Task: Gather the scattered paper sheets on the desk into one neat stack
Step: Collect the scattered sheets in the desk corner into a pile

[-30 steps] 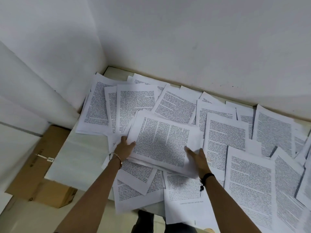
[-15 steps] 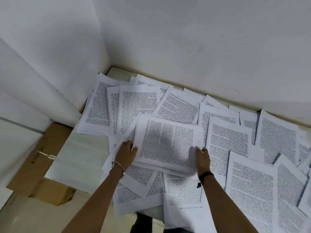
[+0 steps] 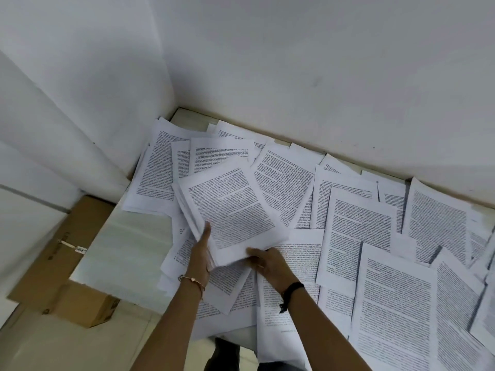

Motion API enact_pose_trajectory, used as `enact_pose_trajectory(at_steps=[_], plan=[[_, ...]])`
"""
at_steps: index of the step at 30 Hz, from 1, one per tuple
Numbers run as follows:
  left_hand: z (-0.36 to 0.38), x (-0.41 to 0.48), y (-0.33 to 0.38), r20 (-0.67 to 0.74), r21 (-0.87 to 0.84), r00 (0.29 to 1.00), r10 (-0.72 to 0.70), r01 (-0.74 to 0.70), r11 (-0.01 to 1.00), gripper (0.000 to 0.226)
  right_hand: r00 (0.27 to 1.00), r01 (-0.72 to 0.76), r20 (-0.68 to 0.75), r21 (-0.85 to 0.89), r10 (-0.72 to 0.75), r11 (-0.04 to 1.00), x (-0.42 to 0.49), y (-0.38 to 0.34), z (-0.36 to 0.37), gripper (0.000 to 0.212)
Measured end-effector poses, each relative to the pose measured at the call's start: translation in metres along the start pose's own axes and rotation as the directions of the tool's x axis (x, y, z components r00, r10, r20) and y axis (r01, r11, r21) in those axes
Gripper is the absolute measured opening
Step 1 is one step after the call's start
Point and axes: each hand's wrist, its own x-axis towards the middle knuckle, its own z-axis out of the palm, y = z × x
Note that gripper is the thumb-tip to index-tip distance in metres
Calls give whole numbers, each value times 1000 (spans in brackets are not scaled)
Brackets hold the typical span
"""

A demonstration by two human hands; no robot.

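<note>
Far left, we note a brown cardboard box (image 3: 61, 263) on the floor, below the bench (image 3: 126, 250), whose pale bare top shows at its left end. Printed paper sheets (image 3: 359, 228) lie scattered and overlapping across the rest of the bench, from the far left corner by the white wall (image 3: 294, 76) to the right edge of view. Left of centre, we see the left hand (image 3: 199, 253) grasping the gathered stack (image 3: 233, 207) along its left edge, thumb laid on the top page, the other fingers hidden beneath. A thin bracelet (image 3: 191, 279) sits on that wrist. The stack is skewed to the bench edge, its sheets fanned unevenly at the left side, and it lies over the loose sheets; we cannot tell if it touches them. Just right, the right hand (image 3: 267, 263) grips the stack's near corner, fingers curled under it. A black band (image 3: 292, 289) circles that wrist. Further right, only loose pages, some blurred.
</note>
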Motion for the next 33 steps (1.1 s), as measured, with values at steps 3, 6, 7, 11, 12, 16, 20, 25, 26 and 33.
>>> enact_pose_trajectory(at_steps=[3,6,7,11,12,16,20,25,26,33], plan=[[-15,7,3,-190,268,982,11,41,963,40,982,103,-170,125,-81,987,8,-6,-10,64],[-34,10,4,-188,322,982,-3,65,944,47,924,119,-337,-198,-181,973,11,-27,-18,48],[-38,10,4,-182,325,983,6,54,944,55,918,79,-332,-381,-217,921,14,-30,-20,40],[-32,9,-1,-208,379,977,41,42,924,58,958,20,-144,-828,-246,560,18,-33,-18,40],[-27,8,-1,-216,410,975,45,48,911,55,961,27,-109,-878,-255,478,17,-31,-16,37],[-22,8,2,-207,491,976,74,38,870,51,921,10,-118,-945,-371,327,12,-28,-13,33],[-35,11,4,-131,548,983,132,-39,835,62,961,31,-57,-950,-272,310,12,-30,-11,36],[-45,-8,11,113,410,990,-80,27,911,90,932,33,-224,-730,-285,683,15,-43,-14,31],[-47,-13,11,154,456,975,-161,75,887,83,940,35,-211,-721,-268,692,16,-44,-13,41],[-73,17,0,29,479,980,-197,159,863,89,969,52,-118,-764,-219,643,17,-39,-15,62]])
